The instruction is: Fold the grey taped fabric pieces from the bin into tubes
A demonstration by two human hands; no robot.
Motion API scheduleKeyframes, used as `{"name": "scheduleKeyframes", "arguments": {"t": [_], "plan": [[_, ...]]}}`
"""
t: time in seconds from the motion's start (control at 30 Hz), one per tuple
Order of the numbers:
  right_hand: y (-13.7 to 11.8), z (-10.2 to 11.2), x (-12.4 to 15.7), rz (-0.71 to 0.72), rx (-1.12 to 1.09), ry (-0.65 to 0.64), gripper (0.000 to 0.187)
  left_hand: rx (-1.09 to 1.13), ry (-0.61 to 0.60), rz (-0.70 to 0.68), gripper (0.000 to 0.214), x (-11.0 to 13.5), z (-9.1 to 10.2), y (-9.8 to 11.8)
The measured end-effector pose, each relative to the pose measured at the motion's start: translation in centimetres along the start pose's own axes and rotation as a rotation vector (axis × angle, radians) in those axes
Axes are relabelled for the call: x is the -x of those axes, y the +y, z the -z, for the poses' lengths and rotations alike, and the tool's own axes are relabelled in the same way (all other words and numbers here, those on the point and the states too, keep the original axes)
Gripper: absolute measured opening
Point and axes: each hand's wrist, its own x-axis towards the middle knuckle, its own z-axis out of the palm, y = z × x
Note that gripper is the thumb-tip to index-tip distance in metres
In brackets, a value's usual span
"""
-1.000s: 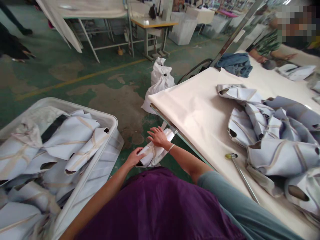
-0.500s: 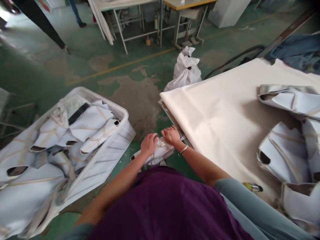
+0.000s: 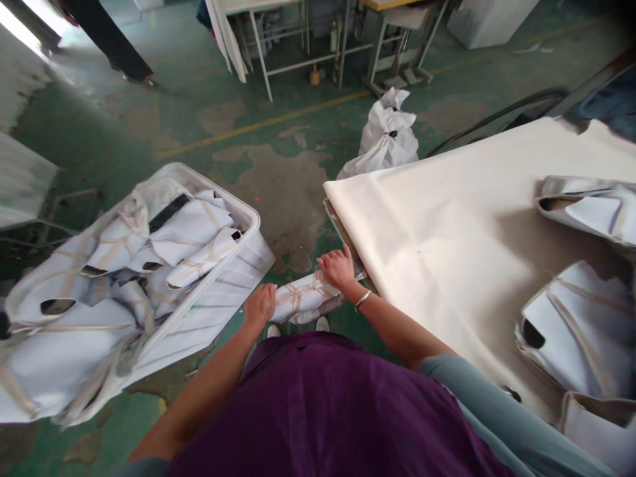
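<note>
Holding a white bundle between bin rim and table edge.

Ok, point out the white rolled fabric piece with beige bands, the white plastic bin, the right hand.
White rolled fabric piece (image 3: 303, 298), head view, on its beige bands.
White plastic bin (image 3: 254, 225), head view, on its rim.
Right hand (image 3: 338, 268), head view, on its back.

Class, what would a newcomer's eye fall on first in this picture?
A white bin heaped with strapped white fabric pieces fills the left. At centre, the left hand and right hand rest on a rolled white piece beside a cream table, with more pieces lying at right.
</note>
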Motion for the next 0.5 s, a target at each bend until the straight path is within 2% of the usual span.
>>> {"name": "scheduleKeyframes", "arguments": {"t": [0.1, 0.23, 0.33, 0.5], "plan": [[-3.1, -0.3, 0.0, 0.159, -0.068, 0.078, 0.041, -0.012, -0.016, -0.003, 0.049, 0.1, -0.4, -0.4], [-6.3, -1.7, 0.0, 0.313, -0.061, -0.001, 0.045, -0.018, -0.017, 0.0, 0.051, -0.1, -0.4, -0.1], [-5.6, -2.0, -0.5, 0.332, -0.041, -0.079, 0.048, -0.016, -0.023, 0.011, 0.051, -0.1, -0.1, 0.0], [-1.9, -0.8, -1.7, 0.145, -0.05, -0.039, 0.046, 0.011, -0.016, 0.008, 0.05, -0.1, 0.0, -0.1]]}}
